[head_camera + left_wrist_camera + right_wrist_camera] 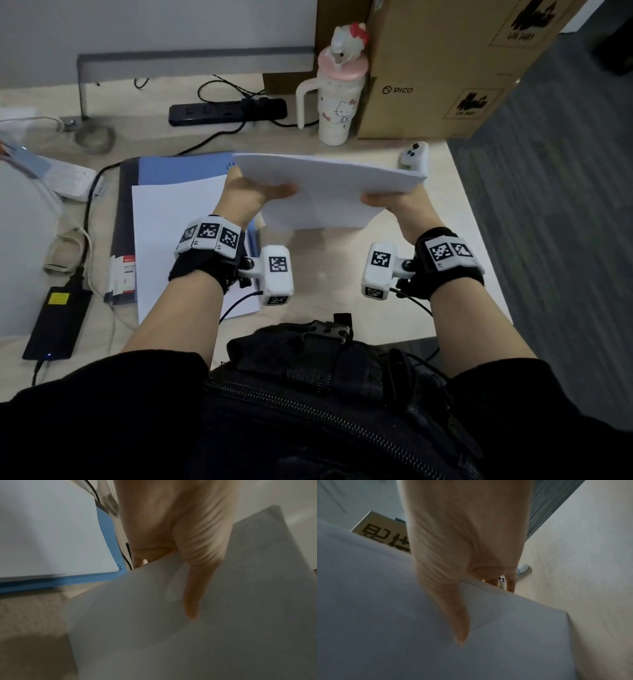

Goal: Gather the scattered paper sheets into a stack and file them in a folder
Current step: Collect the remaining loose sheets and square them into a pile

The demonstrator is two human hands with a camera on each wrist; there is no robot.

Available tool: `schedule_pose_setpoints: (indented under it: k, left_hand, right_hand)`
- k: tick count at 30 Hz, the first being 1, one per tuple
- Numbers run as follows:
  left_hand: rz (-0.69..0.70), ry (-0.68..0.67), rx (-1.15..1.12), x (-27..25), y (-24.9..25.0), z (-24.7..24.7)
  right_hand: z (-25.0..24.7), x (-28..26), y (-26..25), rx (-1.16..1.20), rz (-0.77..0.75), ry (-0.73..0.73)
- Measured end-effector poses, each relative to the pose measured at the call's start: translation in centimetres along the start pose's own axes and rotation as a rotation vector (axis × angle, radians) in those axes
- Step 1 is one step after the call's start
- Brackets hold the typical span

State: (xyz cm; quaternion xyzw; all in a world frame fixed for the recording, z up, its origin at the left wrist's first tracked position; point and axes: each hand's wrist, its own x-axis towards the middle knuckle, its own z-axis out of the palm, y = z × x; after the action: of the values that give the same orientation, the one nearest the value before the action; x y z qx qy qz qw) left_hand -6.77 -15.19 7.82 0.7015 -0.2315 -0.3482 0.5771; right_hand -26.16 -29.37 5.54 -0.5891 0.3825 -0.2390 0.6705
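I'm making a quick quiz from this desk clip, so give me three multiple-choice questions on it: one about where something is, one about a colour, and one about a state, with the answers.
1. Where does the folder lie?
A. On the desk, on the person's left side
B. On top of the cardboard box
C. On the floor

2. What colour is the lid of the cup?
A. Green
B. Pink
C. Black

3. How is the stack of paper held?
A. Flat on the desk, untouched
B. By one hand only
C. Lifted off the desk between both hands

Answers:
1 A, the head view shows the blue folder lying open left of the held stack.
2 B, the lid under the cat figure is pink.
3 C, the left hand and the right hand each grip a side, thumbs on top.
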Motion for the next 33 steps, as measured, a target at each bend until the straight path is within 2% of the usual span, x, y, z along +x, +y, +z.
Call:
schedule_pose_setpoints:
  k: [7,12,19,23,29,33]
  left_hand:
    - [0.053,-0.042,-0.057,-0.1,1.2,0.4]
    - [-0.003,-0.108,-0.033,-0.8,-0.4,0.3]
    - [0.039,-0.060,-0.052,-0.5,1.2,0.9]
    - [-0.041,-0.080,-0.023,-0.8,-0.5,1.2]
    - [-0.006,-0.046,-0.050,-0.2,0.3,1.9]
    - [-0.053,-0.027,-0.052,-0.7,-1.3,2.1]
  right_hand:
    - [0.0,0.2,-2.4,0.090,-0.118,0.014]
    - [-0.3,-0.2,-0.2,0.064,-0.029,0.000]
    - [-0.6,-0.6,-1.6,0.124,-0.088,0.008]
    - [-0.6,-0.8,0.4,0.074,0.030,-0.026]
    - [-1.3,-0.2,-0.4,0.125,-0.012,0.011]
    - [-1.8,-0.3,0.9,0.074,0.072,0.008]
